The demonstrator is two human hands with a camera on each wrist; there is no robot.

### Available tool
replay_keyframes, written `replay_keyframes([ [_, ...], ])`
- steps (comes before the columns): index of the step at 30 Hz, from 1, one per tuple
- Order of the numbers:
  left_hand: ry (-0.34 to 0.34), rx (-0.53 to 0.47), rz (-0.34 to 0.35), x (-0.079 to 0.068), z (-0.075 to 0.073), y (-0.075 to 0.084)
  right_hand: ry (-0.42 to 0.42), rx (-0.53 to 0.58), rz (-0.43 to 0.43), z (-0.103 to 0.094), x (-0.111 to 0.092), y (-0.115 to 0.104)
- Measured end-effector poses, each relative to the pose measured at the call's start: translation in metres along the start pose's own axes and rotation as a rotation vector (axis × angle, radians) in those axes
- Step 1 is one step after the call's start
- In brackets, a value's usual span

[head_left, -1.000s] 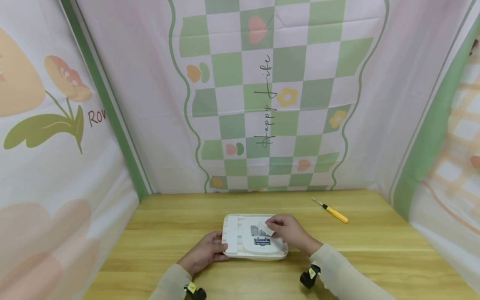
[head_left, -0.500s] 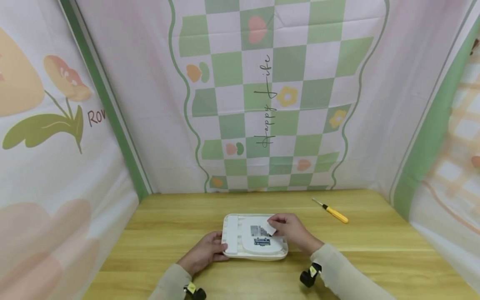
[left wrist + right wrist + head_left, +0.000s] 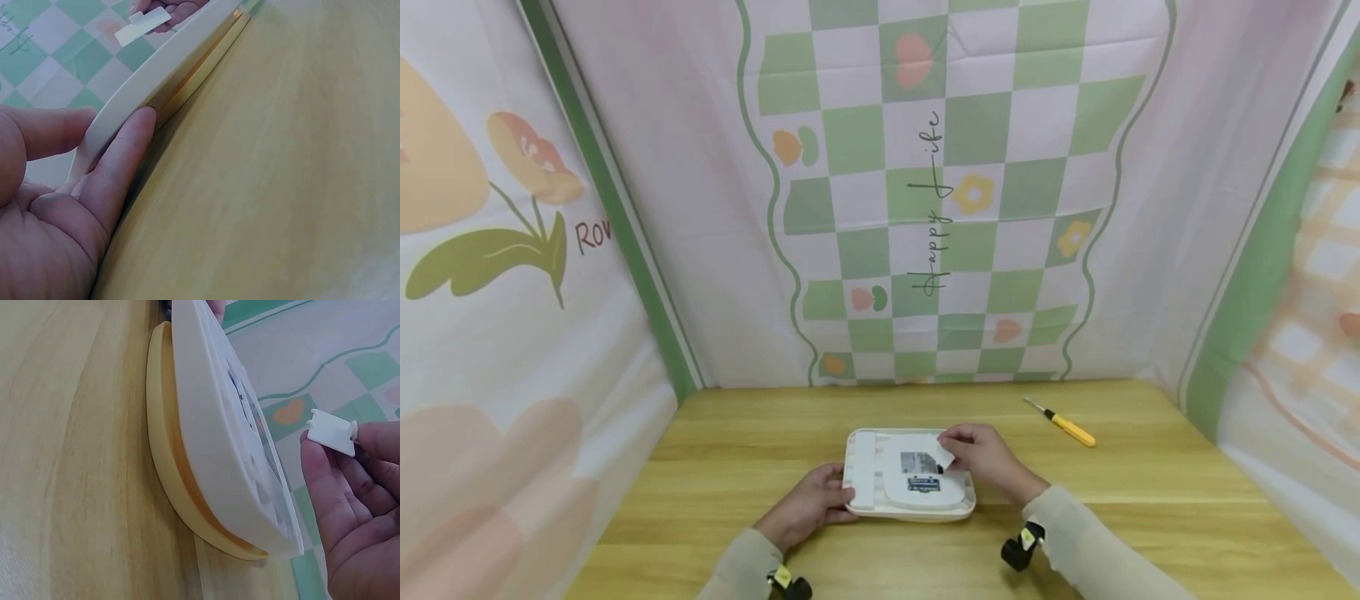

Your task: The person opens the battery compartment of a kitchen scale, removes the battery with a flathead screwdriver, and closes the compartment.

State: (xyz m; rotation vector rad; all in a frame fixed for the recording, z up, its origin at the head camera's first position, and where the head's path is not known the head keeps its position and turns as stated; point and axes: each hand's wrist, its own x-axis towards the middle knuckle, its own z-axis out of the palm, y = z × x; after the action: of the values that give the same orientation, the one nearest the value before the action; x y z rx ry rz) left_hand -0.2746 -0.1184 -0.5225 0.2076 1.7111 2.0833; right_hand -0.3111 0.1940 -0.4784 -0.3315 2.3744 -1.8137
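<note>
A white, rounded rectangular device [image 3: 865, 471] lies on the wooden table, its underside facing up. My left hand [image 3: 805, 504] grips its left edge; in the left wrist view the thumb is on one side of the rim [image 3: 162, 72] and a finger presses the other. A grey label and an uncovered battery compartment [image 3: 923, 484] with blue contents show on the underside. Above the device's right part, my right hand [image 3: 987, 460] pinches a small white battery cover [image 3: 331, 431] with tabs, apart from the device in the right wrist view. Some right fingers are hidden in the head view.
A yellow-handled screwdriver [image 3: 1071, 428] lies at the table's back right. Behind the table [image 3: 730, 433] hangs a patterned cloth [image 3: 917, 333], with more cloth walls at left and right.
My right hand has shifted slightly to the right with the battery cover, showing more of the grey label. The left hand and the device stay in place.
</note>
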Motion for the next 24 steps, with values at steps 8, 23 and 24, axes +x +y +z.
replay_keyframes([
  [8,-0.005,-0.001,0.012,0.0,0.0,-0.002,0.009,0.018,0.005,-0.004,0.002,0.0],
  [23,-0.022,-0.014,0.023,-0.001,0.0,-0.003,-0.001,0.008,0.003,-0.014,0.001,0.001],
  [24,-0.021,-0.014,0.024,-0.001,0.0,-0.003,0.0,0.006,0.008,-0.015,0.0,0.001],
])
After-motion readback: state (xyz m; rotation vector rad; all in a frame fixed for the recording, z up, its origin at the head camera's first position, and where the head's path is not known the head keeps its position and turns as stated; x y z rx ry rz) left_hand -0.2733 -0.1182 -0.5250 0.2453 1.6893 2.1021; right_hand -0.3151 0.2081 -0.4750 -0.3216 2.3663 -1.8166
